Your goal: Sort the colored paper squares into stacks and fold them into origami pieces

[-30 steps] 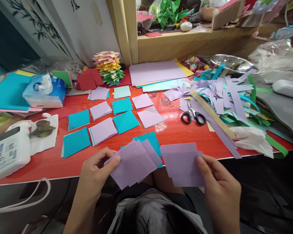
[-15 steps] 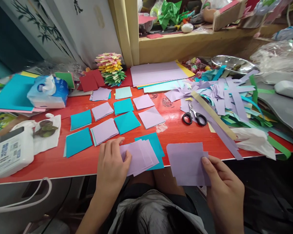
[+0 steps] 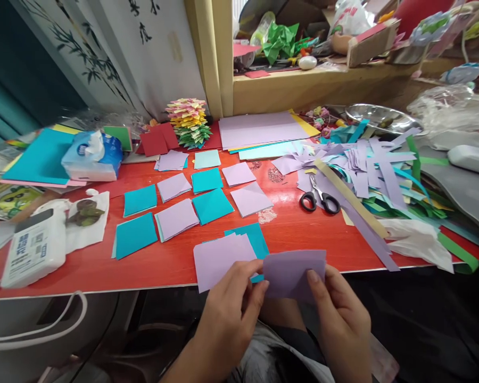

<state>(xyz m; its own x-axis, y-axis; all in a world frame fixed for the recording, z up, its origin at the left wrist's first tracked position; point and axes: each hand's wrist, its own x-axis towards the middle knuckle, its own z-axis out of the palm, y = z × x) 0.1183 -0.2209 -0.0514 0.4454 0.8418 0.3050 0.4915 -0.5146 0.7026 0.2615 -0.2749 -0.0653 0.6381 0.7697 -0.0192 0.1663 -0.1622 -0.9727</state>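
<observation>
Between my hands, just past the table's front edge, a purple sheet of paper point(image 3: 289, 271) is held up and tilted. My right hand point(image 3: 341, 319) grips its right side, thumb in front and fingers behind. Thumb and forefinger of my left hand point(image 3: 233, 306) pinch its left edge. Whether it is one sheet or several, I cannot tell. Under and behind my left hand lies a loose pile of purple sheets point(image 3: 219, 258), with teal paper point(image 3: 253, 239) sticking out on the right.
Small stacks of teal paper point(image 3: 135, 234) and purple paper point(image 3: 178, 218) lie in rows on the red table point(image 3: 159, 271). Black-handled scissors point(image 3: 319, 197) and a heap of paper strips point(image 3: 363, 165) are on the right. A tissue pack point(image 3: 91, 157) and a white device point(image 3: 35, 250) stand left.
My left hand has left the pile and moved right to the held paper's left edge. My right hand has brought the paper left. The view has shifted slightly.
</observation>
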